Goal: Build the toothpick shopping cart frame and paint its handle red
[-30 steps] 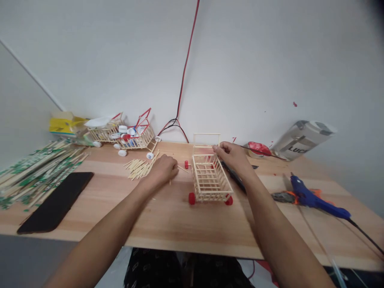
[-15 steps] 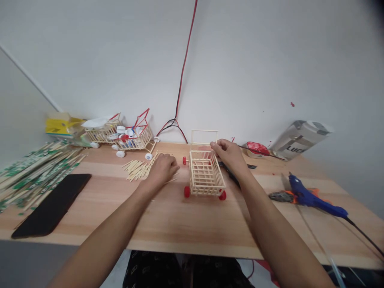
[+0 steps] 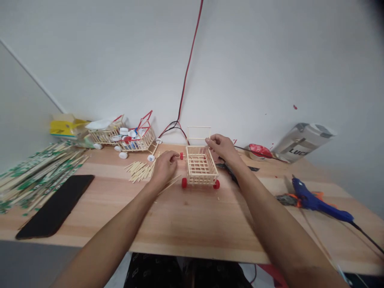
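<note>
A small shopping cart made of thin wooden sticks [image 3: 201, 165] stands on the table on red wheels [image 3: 184, 183]. A rectangular stick handle rises at its far end. My right hand [image 3: 223, 148] is closed on the far right corner of the cart, by the base of the handle, thumb and fingers pinched. Left of the cart, my left hand [image 3: 165, 166] rests with fingers curled together, its fingertips close to the far left red wheel [image 3: 181, 156]. Whatever those fingers hold, if anything, is hidden. Short cut sticks [image 3: 139, 171] lie beside and partly under this hand.
Two finished-looking stick carts [image 3: 139, 140] with white wheels stand back left, one full of bottle caps. Packaged sticks [image 3: 39, 172] and a black phone-like slab [image 3: 57, 206] lie left. At right are a blue glue gun [image 3: 319, 202], pliers [image 3: 288, 199] and a red-stained dish [image 3: 260, 151].
The cart has shifted a little left and away from me, with my right hand still on it. Its far left wheel is now nearer my left hand's fingertips. The view has shifted slightly.
</note>
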Available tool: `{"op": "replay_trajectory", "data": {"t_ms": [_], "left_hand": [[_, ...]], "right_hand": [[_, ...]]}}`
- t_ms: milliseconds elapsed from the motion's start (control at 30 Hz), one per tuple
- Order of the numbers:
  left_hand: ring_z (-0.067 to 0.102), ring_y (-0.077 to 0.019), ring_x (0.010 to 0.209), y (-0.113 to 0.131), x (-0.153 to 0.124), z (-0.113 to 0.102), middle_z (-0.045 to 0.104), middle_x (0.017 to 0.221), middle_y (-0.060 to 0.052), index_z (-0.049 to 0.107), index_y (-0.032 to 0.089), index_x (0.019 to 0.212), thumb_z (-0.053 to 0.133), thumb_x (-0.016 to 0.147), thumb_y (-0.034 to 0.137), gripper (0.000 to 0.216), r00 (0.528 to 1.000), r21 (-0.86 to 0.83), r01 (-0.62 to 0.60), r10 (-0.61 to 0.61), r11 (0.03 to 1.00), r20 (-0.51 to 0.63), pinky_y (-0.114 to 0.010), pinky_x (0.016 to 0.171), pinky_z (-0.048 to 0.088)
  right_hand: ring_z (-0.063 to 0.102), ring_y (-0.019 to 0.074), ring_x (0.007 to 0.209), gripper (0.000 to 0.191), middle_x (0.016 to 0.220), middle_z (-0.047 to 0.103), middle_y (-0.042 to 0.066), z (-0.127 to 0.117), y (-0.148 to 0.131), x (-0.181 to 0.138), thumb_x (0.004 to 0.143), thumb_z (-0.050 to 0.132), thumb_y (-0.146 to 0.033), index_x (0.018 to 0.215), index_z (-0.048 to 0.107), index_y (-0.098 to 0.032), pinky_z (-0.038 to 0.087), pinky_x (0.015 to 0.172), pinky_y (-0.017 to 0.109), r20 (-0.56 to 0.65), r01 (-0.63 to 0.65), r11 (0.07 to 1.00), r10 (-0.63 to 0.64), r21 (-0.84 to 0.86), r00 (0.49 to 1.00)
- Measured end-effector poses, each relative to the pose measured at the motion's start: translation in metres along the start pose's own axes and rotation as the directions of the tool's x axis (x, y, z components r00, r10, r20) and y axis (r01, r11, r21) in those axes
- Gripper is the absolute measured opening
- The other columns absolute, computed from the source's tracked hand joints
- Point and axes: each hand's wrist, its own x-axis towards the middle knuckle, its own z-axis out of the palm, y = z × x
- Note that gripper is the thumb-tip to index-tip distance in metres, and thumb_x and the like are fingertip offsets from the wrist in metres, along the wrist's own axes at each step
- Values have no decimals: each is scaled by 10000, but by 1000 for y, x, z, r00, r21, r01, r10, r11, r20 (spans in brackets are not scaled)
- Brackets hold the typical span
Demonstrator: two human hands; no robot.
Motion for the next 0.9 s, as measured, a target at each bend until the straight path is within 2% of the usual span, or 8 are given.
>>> {"op": "replay_trajectory", "data": {"t_ms": [167,233,333,400,533,667,767,900], "left_hand": [[591,-196,818,1,-1,-5,686,842,-60,705,165,858,542,739,123,207,991,89,-42,30,995,133,-299,755,423],[583,-205,844,3,-1,-9,686,876,-76,706,162,821,551,736,133,180,970,149,-135,99,980,224,-309,775,404],[541,-187,702,5,-1,-16,637,698,-60,636,159,618,562,739,165,141,914,236,-209,104,949,392,-305,680,357],[494,-168,618,5,1,-21,569,590,-39,548,164,522,559,772,219,256,901,260,-199,72,945,427,-298,621,315],[489,-155,637,1,6,-32,558,642,-19,519,172,609,544,808,279,228,987,176,-44,15,983,162,-274,602,309],[476,-131,627,0,12,-40,510,654,24,482,183,696,562,745,213,98,996,-25,56,-57,998,-64,-248,602,339],[497,-120,627,-2,17,-43,522,666,31,510,176,730,605,705,231,112,987,-225,98,-124,969,-106,-241,613,382],[569,-122,624,-1,19,-44,592,679,19,570,159,787,729,613,287,268,970,-543,184,-241,819,-35,-233,594,448]], "right_hand": [[618,161,715,308,836,671,30,-22,1,-12,821,552,-406,1022,630,-186,450,661,280,-55,24,999,-22,38,998],[598,147,685,264,773,652,20,-35,-1,-28,883,464,-385,874,644,-193,442,659,277,-100,66,998,-64,22,993],[494,128,561,376,554,516,-15,-50,-1,-54,911,457,-445,651,572,-199,398,594,269,-172,51,999,-50,2,984],[413,107,486,470,490,413,-36,-56,1,-65,900,477,-526,557,461,-205,373,533,262,-198,10,969,41,248,979],[455,93,524,349,617,481,-36,-61,7,-66,783,651,-524,695,534,-208,356,463,220,-123,-50,659,214,751,969],[438,61,530,282,631,452,-56,-68,10,-61,720,764,-393,739,558,-200,355,454,168,-93,-46,442,287,896,953],[259,56,431,417,517,265,-87,-78,12,-61,799,700,-411,592,412,-192,294,402,165,-122,21,368,255,930,959],[140,65,411,559,486,127,-84,-98,15,-65,907,552,-436,544,208,-185,249,388,171,-284,197,369,200,909,938]]}}
